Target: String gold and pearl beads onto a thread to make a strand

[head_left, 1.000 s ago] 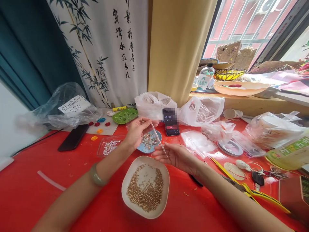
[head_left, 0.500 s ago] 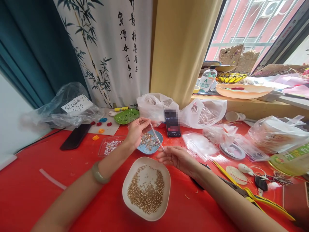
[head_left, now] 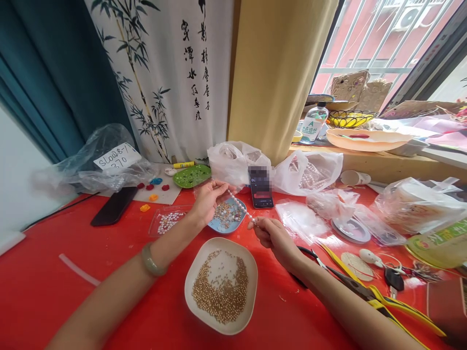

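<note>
A thin strand of pearly beads [head_left: 239,203] stretches between my two hands, sloping down to the right. My left hand [head_left: 209,200] pinches its upper end between thumb and fingers. The lower end is in the closed fingers of my right hand [head_left: 269,234]. Beneath the strand lies a blue dish [head_left: 220,228] with mixed gold and pale beads. Nearer to me stands a cream bowl [head_left: 189,291] holding many small gold beads [head_left: 221,299]. A clear tray [head_left: 155,224] of white pearl beads sits left of the blue dish, partly behind my left forearm.
An upright phone [head_left: 261,188] leans by white plastic bags [head_left: 237,160] at the back. Another dark phone [head_left: 114,206] lies left. Yellow-handled pliers [head_left: 397,306] are partly under my right forearm. A green leaf-shaped dish [head_left: 191,176] and clear packets [head_left: 302,218] lie farther back.
My right hand has moved slightly right and up, and its fingers, spread before, are now closed around the strand's lower end. My left hand stays nearly in place.
</note>
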A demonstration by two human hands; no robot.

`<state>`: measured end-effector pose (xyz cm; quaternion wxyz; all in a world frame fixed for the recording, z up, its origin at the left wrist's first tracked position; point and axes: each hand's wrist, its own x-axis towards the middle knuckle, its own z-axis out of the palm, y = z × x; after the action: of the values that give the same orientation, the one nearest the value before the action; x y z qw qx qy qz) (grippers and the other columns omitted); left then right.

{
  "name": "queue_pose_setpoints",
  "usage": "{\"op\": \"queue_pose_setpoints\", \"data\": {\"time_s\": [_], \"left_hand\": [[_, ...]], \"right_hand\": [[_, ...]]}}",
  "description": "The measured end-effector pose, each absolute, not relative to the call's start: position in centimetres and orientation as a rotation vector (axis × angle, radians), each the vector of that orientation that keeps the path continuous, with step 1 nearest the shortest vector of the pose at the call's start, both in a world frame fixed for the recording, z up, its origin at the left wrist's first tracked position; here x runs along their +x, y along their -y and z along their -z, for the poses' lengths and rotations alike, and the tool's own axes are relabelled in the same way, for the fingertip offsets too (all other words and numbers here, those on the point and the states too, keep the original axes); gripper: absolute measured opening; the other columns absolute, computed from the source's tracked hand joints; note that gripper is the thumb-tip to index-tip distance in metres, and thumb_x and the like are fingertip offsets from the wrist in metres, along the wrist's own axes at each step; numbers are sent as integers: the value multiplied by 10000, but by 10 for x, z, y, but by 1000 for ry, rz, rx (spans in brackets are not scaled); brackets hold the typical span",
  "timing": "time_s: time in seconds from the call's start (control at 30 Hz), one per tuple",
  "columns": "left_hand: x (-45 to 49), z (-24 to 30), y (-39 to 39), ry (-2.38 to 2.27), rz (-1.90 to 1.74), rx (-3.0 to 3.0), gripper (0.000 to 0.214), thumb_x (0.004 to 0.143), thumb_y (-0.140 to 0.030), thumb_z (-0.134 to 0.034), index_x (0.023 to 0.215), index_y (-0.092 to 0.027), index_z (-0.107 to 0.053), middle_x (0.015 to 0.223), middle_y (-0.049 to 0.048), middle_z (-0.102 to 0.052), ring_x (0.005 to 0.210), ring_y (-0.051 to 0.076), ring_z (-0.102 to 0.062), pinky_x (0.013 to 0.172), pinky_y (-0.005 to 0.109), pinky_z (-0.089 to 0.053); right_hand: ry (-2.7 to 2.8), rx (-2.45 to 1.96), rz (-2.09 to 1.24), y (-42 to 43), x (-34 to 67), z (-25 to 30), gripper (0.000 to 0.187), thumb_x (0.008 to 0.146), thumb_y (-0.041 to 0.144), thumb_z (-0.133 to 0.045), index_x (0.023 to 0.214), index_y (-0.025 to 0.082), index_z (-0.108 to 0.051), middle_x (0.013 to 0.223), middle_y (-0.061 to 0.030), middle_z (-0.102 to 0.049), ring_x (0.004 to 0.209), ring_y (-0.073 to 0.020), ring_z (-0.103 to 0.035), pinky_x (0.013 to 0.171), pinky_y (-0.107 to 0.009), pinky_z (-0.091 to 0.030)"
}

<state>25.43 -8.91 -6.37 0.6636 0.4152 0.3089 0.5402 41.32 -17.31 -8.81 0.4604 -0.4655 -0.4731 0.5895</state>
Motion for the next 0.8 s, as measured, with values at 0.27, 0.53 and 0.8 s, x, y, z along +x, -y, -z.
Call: {"op": "queue_pose_setpoints", "data": {"time_s": [0.27,0.53,0.8], "left_hand": [[256,66,90,-755,-1152,957,74,740,-80,-537,675,-115,-542,692,40,-655,616,100,-617,565,178,-496],[257,70,89,-800,-1118,970,70,744,-87,-539,679,-111,-539,699,51,-650,602,90,-610,545,161,-500],[257,69,91,-827,-1081,1018,53,728,-134,-574,688,-126,-541,707,36,-649,591,94,-610,495,165,-495]], "right_hand": [[1385,-1069,-1467,170,415,89,221,740,181,-323,526,175,-380,510,25,-386,491,-94,-324,471,-256,-213],[1289,-1138,-1462,171,417,89,191,712,187,-314,575,171,-446,483,80,-147,442,-87,-90,432,-266,-68],[1314,-1086,-1438,170,417,89,212,724,190,-325,517,183,-367,463,45,-310,451,-92,-261,452,-264,-167]]}}
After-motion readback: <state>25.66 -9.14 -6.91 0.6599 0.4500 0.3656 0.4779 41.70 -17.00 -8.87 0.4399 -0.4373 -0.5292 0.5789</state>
